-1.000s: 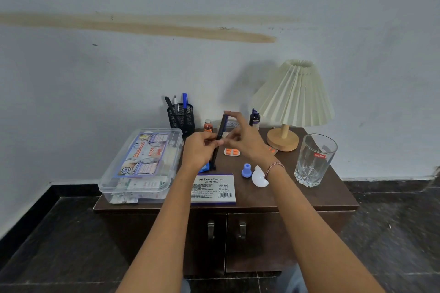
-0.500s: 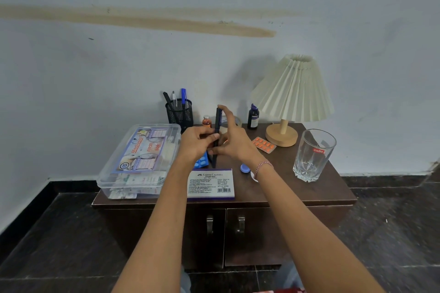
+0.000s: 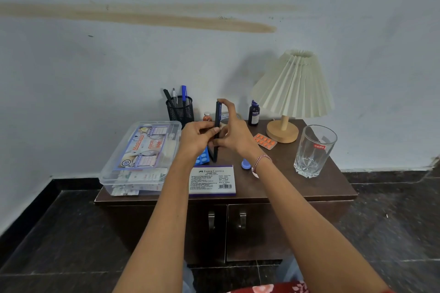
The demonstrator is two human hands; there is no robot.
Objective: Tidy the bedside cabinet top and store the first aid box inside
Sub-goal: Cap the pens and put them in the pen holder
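A clear plastic first aid box (image 3: 140, 157) with a printed label under its lid sits on the left of the dark wooden bedside cabinet (image 3: 285, 185). Over the cabinet's middle, both hands hold a thin dark stamp pad case (image 3: 217, 116) on edge, upright. My left hand (image 3: 196, 140) pinches its left side. My right hand (image 3: 234, 131) grips it from the right, with fingers over its top end. A white stamp pad carton (image 3: 212, 181) lies flat near the front edge.
Behind stand a mesh pen holder (image 3: 180, 109), a small orange bottle (image 3: 207, 117), a dark bottle (image 3: 253, 113) and a pleated lamp (image 3: 292, 88). An orange pill strip (image 3: 264, 141), blue pill strip (image 3: 202, 158), blue cap (image 3: 245, 164) and glass tumbler (image 3: 313, 150) lie around. Two doors with handles (image 3: 226, 220) are shut.
The dark case has turned from tilted to nearly upright between my hands. The view has shifted slightly, with my hands now a little closer to the first aid box.
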